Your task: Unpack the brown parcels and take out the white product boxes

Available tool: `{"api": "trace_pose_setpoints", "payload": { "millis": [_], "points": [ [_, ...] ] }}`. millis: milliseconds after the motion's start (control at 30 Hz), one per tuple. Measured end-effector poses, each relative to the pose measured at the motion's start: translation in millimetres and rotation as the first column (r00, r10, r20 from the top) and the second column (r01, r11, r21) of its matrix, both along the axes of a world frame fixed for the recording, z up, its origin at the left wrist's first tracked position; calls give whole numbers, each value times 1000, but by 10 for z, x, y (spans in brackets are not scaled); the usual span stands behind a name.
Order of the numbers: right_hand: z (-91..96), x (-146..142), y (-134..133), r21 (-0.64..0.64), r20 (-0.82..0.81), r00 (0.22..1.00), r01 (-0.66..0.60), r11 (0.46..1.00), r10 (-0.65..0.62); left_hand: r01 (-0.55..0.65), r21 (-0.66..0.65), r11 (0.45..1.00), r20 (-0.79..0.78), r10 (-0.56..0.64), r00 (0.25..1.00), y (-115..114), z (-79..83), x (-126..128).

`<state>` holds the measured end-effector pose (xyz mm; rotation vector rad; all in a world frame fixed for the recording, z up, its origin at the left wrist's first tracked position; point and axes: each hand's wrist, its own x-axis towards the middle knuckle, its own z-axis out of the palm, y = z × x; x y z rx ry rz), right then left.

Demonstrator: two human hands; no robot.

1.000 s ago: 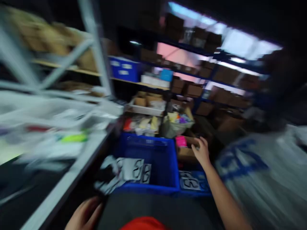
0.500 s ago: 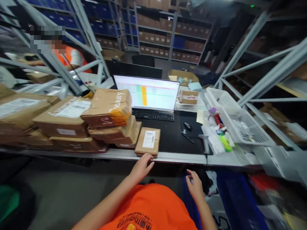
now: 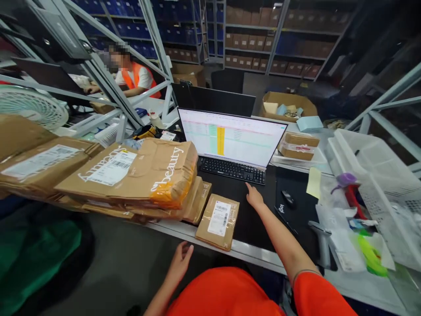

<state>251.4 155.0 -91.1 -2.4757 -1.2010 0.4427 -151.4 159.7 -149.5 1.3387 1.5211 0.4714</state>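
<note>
My right hand [image 3: 255, 197] reaches over the black desk mat, its index finger stretched out to the front edge of the black keyboard [image 3: 230, 170]. It holds nothing; whether the fingertip presses a key I cannot tell. My left hand [image 3: 180, 260] hangs in front of the desk edge with fingers loosely apart and nothing in it. Nearest to it is a small brown cardboard parcel [image 3: 232, 224] with a white label, lying flat at the desk's front. Behind the keyboard, a lit monitor [image 3: 232, 134] shows a table with green and orange columns.
Stacked cardboard parcels [image 3: 131, 175] fill the desk's left. On the right lie a mouse [image 3: 288, 198], a pen [image 3: 285, 219], a handheld scanner [image 3: 322, 243] and white plastic baskets [image 3: 371, 175]. A co-worker in an orange vest [image 3: 136, 79] sits beyond the metal frame.
My right hand has moved from below the desk edge up to the keyboard. My left hand has drawn back from the small parcel. The view has shifted closer to the desk.
</note>
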Motion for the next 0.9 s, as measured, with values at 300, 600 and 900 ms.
{"api": "trace_pose_setpoints", "payload": {
  "millis": [300,600,900],
  "points": [
    [-321,278,976,-197,-24,999,-48,979,44,-153,-50,987,18,154,988,71,-181,395],
    [-422,280,714,-98,-4,995,-100,990,100,-216,-182,959,216,254,943,119,-30,763],
    [-307,558,-1310,275,244,931,201,940,-271,-52,-240,969,394,146,908,-95,492,910]
  ]
}}
